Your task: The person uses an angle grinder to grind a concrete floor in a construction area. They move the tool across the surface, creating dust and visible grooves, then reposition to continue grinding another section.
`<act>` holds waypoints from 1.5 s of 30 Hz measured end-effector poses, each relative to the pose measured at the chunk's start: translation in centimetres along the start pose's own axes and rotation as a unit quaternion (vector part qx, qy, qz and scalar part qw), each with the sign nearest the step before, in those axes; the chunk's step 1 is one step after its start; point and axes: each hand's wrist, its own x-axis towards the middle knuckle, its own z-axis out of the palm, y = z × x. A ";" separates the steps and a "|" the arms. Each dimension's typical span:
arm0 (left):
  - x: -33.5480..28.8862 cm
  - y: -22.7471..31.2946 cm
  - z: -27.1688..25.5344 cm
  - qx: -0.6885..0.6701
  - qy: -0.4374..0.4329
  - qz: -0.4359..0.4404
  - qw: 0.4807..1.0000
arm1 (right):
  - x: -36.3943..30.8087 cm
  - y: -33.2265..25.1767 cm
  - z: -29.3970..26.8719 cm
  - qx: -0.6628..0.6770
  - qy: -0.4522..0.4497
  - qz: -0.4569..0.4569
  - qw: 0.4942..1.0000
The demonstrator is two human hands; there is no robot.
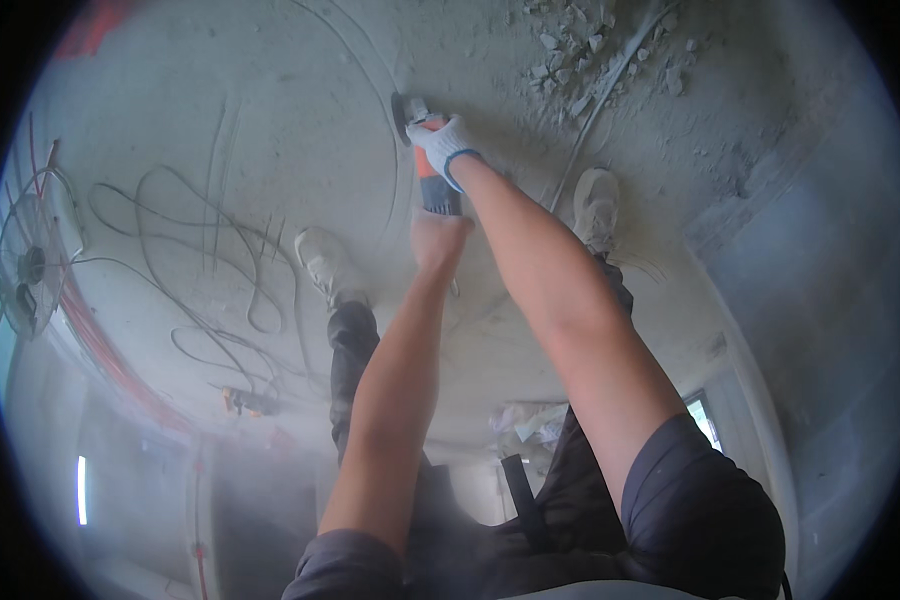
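Both my hands hold an angle grinder with an orange and dark body, out in front of me low over the dusty concrete floor. My right hand, in a white knit glove with a blue cuff, is closed around its front part near the metal head. My left hand wraps the rear end of the body; its fingers are partly hidden. The grinder's disc stands on edge at the floor, beside a thin curved groove. Dust blurs whether the disc touches the surface.
Broken rubble lies at the far right beside a long straight line on the floor. A looped cable spreads at left, near a standing fan and a yellowish tool-like object. My shoes flank the grinder. Haze hangs around.
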 end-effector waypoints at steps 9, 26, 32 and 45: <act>-2.1 2.0 -2.1 -0.056 0.007 -0.040 0.998 | -4.8 -4.1 0.5 -0.033 0.040 -0.012 0.999; -0.5 2.3 -1.6 -0.021 -0.014 -0.034 0.999 | -3.7 -5.2 -0.6 -0.085 0.064 -0.005 0.994; -0.1 2.1 -1.0 -0.051 -0.016 -0.001 0.999 | -2.0 -4.4 -0.9 -0.084 0.033 -0.008 0.996; -1.6 -4.7 -1.2 0.084 -0.037 -0.042 0.995 | -1.9 8.6 3.1 0.095 0.065 -0.036 0.993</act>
